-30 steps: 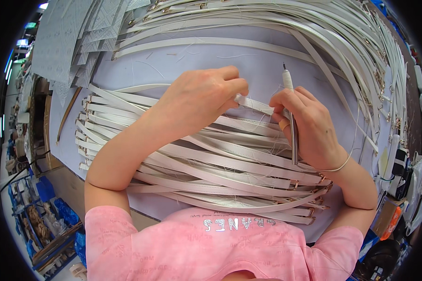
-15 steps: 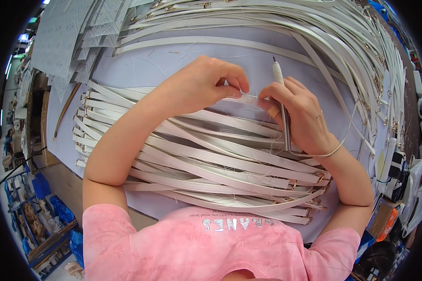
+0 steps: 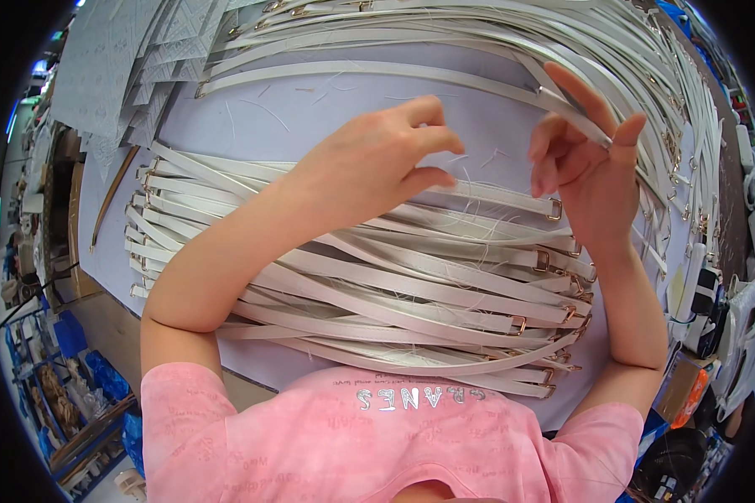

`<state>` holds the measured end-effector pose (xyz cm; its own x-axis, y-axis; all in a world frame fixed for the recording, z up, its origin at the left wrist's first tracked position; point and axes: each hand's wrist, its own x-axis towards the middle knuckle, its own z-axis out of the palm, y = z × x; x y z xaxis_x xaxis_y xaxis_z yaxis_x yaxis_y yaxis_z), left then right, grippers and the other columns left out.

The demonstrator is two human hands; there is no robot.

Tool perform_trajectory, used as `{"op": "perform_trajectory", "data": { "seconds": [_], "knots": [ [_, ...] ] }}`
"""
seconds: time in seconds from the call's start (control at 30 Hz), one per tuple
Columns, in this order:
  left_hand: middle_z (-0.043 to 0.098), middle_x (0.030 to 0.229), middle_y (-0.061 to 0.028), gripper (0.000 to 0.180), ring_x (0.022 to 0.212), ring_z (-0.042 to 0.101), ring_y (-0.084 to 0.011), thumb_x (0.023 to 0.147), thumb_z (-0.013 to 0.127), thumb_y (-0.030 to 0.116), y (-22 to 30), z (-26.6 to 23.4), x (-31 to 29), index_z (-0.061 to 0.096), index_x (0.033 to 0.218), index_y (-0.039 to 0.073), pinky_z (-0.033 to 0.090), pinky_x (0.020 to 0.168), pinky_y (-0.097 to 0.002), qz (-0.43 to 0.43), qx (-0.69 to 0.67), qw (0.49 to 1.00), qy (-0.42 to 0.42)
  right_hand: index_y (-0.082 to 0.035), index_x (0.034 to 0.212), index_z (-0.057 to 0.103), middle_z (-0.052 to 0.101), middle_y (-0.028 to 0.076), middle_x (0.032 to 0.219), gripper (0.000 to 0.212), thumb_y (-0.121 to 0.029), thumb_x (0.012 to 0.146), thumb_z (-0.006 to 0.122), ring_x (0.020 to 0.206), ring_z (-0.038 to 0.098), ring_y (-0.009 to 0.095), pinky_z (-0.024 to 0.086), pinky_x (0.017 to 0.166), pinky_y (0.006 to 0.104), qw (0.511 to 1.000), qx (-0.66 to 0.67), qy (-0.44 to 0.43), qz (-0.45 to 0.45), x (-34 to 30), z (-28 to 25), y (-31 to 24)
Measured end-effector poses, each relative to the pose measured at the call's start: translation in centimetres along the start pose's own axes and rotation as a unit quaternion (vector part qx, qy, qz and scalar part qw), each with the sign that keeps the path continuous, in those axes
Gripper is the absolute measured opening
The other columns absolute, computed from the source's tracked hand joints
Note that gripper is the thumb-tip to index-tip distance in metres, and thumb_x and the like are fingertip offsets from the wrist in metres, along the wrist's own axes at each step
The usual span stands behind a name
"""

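Head view: right hand (image 3: 600, 184) upright, slim tool (image 3: 574, 115) in its grip; left hand (image 3: 382, 155) above white straps (image 3: 377, 289), grip slightly apart

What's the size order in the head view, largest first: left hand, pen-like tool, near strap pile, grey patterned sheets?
1. near strap pile
2. grey patterned sheets
3. left hand
4. pen-like tool

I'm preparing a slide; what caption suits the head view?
Right hand holding a slim tool, left hand over white buckled straps.
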<state>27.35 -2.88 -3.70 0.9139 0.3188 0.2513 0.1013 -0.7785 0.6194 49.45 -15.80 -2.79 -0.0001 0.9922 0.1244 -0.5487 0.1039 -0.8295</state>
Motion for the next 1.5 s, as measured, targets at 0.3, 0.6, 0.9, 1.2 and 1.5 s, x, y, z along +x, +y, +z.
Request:
{"op": "perform_trajectory", "data": {
  "seconds": [0.3,0.6,0.9,1.2,1.5],
  "knots": [
    [0.062,0.086,-0.0107,0.007,0.075,0.062,-0.027,0.083,0.071,0.007,-0.9,0.6,1.3,0.069,0.087,0.002,0.05,0.07,-0.038,-0.084,-0.127,0.982,-0.111,0.007,0.108,0.065,0.062,0.009,0.091,0.035,-0.026,0.099,0.061,0.076,0.065,0.015,0.06,0.08,0.0366,0.996,-0.078,0.035,0.029,-0.4,0.1,2.4],
    [0.062,0.085,-0.011,0.01,0.078,0.062,-0.0281,0.082,0.067,0.008,-0.5,0.1,1.7,0.064,0.085,-0.001,0.05,0.071,-0.0376,-0.09,-0.088,0.978,-0.164,0.001,0.088,0.057,0.062,0.006,0.085,0.012,-0.002,0.088,0.068,0.077,0.063,0.011,0.061,0.083,0.0353,0.981,-0.138,0.069,0.121,-0.5,0.5,2.6],
    [0.063,0.08,-0.0068,0.01,0.068,0.063,-0.0198,0.083,0.068,0.005,-1.7,0.3,1.2,0.059,0.087,0.002,0.05,0.06,-0.0321,-0.029,-0.081,0.99,-0.115,-0.001,0.09,0.055,0.062,0.004,0.085,0.014,-0.002,0.089,0.069,0.079,0.062,0.008,0.057,0.076,0.0263,0.935,-0.322,0.079,0.124,-0.6,1.4,3.2],
    [0.064,0.077,-0.0012,0.015,0.061,0.066,-0.013,0.088,0.069,0.008,-1.8,0.2,1.2,0.055,0.092,0.006,0.046,0.051,-0.0261,-0.055,-0.166,0.979,-0.106,0.0,0.093,0.057,0.066,0.005,0.088,0.013,0.002,0.088,0.069,0.082,0.065,0.009,0.052,0.075,0.0213,0.91,-0.392,0.072,0.115,-0.8,1.6,3.7],
    [0.064,0.079,-0.0009,0.016,0.062,0.066,-0.0132,0.089,0.068,0.009,-1.8,0.3,1.2,0.053,0.093,0.006,0.046,0.051,-0.0259,-0.051,-0.168,0.979,-0.102,0.0,0.094,0.058,0.067,0.005,0.088,0.014,0.001,0.087,0.07,0.082,0.064,0.008,0.051,0.074,0.021,0.911,-0.391,0.068,0.113,-0.8,1.6,3.9]
  ]
}}
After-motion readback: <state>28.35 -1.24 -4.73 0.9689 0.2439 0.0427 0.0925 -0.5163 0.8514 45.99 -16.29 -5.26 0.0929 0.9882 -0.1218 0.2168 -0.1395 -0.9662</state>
